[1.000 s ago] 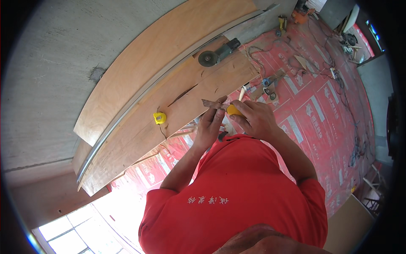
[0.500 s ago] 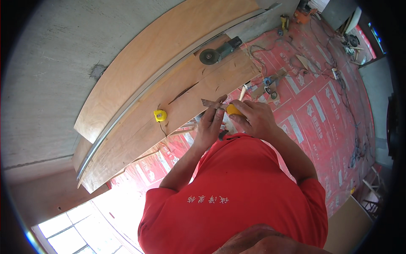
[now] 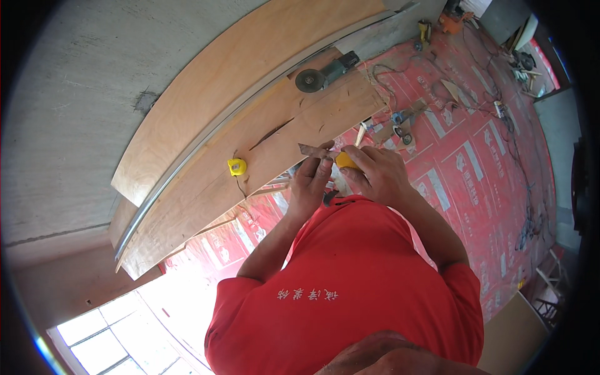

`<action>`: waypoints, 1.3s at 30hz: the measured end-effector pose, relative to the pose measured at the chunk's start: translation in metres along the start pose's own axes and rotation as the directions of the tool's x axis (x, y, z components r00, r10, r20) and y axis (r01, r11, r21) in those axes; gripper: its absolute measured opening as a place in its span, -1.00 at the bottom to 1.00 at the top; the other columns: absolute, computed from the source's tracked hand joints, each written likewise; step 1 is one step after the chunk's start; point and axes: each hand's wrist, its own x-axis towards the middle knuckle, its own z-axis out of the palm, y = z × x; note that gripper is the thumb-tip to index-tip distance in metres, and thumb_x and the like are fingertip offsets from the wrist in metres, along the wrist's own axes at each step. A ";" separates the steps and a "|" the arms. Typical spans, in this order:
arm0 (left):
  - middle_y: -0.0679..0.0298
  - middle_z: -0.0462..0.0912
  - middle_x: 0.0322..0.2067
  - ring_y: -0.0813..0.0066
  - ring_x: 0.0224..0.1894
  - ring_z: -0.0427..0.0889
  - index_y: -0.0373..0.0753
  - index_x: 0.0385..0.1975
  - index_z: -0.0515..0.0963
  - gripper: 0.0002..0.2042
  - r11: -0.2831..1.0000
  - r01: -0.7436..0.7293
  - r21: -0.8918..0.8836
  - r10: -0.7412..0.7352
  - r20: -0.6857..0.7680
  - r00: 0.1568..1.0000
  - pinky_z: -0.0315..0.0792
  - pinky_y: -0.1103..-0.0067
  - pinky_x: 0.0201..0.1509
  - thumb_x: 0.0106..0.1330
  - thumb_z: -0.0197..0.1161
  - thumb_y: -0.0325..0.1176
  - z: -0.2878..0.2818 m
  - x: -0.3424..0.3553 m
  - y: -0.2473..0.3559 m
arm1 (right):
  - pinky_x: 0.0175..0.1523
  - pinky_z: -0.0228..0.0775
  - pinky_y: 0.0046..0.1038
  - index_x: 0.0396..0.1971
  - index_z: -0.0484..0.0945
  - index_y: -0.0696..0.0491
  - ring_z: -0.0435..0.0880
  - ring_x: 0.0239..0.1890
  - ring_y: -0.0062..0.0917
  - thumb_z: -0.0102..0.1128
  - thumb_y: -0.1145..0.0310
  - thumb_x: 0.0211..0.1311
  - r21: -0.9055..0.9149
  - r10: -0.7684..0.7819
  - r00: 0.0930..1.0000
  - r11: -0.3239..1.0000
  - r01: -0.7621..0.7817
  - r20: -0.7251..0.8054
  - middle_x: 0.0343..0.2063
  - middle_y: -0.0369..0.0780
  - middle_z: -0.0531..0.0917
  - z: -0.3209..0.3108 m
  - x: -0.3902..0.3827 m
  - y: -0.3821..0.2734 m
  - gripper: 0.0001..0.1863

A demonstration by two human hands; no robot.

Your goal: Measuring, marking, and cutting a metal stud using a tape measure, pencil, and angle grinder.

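Above my red shirt, my right hand (image 3: 378, 172) is closed round the yellow handle (image 3: 345, 161) of a flat-bladed hand tool. Its dull, stained blade (image 3: 312, 151) points left and has a slanted end. My left hand (image 3: 311, 181) pinches the blade between thumb and fingers, just left of the handle. The exact kind of tool is unclear, as the fingers cover its middle. Beyond both hands lies a long wooden board (image 3: 275, 140). A yellow tape measure (image 3: 237, 167) rests on it, to the left of my hands.
An angle grinder (image 3: 325, 72) lies at the board's far right end. Behind run a metal strip (image 3: 187, 161) and a curved plywood sheet (image 3: 206, 94). Red printed film (image 3: 462, 206) covers the floor, with cables (image 3: 484, 103) and a small power tool (image 3: 400, 122) on it.
Both hands keep the same grip on the tool, almost in the same place. The view has shifted very slightly; nothing was picked up or put down.
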 end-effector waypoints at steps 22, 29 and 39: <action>0.15 0.63 -0.13 0.53 -0.09 0.55 -0.31 0.13 0.45 -0.66 0.992 0.001 0.123 0.004 -0.043 0.999 0.40 0.56 0.02 0.46 0.02 -0.28 0.032 -0.008 0.000 | -0.39 0.41 -0.29 -0.03 0.47 0.11 0.63 -0.42 -0.24 0.21 0.22 0.22 0.242 -0.053 0.982 0.970 0.008 0.183 -0.40 -0.14 0.61 -0.007 -0.013 0.041 -0.62; 0.28 0.61 -0.39 0.63 -0.36 0.53 -0.32 0.08 0.47 -0.67 0.931 0.310 0.190 -0.269 -0.216 0.939 0.40 0.64 -0.28 0.46 0.03 -0.25 0.030 -0.009 -0.004 | -0.37 0.44 -0.28 -0.03 0.47 0.09 0.65 -0.41 -0.22 0.19 0.18 0.26 0.188 -0.054 0.969 0.982 0.008 0.240 -0.39 -0.13 0.64 0.009 -0.004 0.049 -0.62; 0.11 0.62 -0.35 0.32 -0.32 0.60 -0.37 -0.13 0.53 -0.65 0.966 0.256 0.046 -0.173 -0.618 0.766 0.43 0.47 -0.20 0.44 -0.02 -0.17 -0.056 -0.055 -0.102 | -0.21 0.53 -0.18 -0.17 0.42 0.12 0.68 -0.31 -0.18 0.24 0.31 0.10 -0.016 -0.099 0.911 0.993 0.115 0.400 -0.34 -0.04 0.64 0.183 0.164 0.082 -0.67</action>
